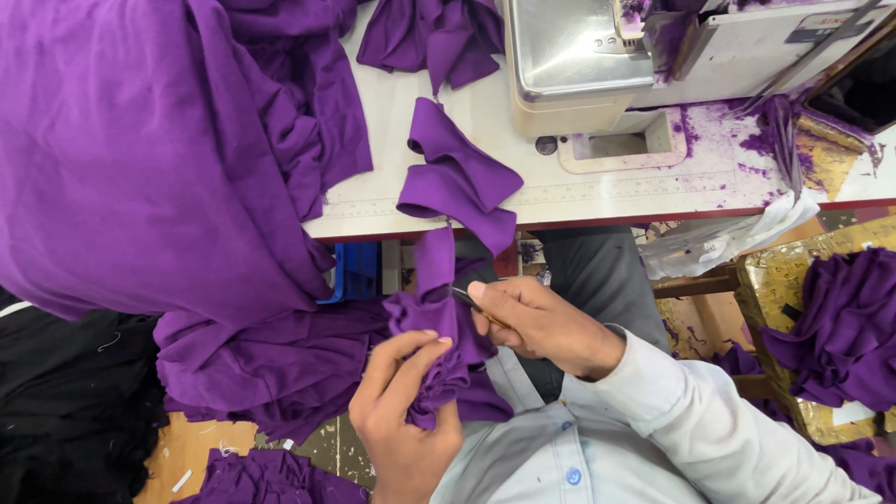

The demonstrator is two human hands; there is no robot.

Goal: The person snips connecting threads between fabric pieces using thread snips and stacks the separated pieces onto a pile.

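left hand (403, 411) is pinching a bunched-up purple fabric strip (439, 322) down below the table's front edge, over the lap. right hand (537, 322) is clenched around a small thin tool (464, 298), looks like snips, tip right at the strip. the strip runs up over the front edge onto the white table (597, 191), near the sewing machine (597, 56). a big pile of purple cloth (149, 168) hangs off the table's left side.
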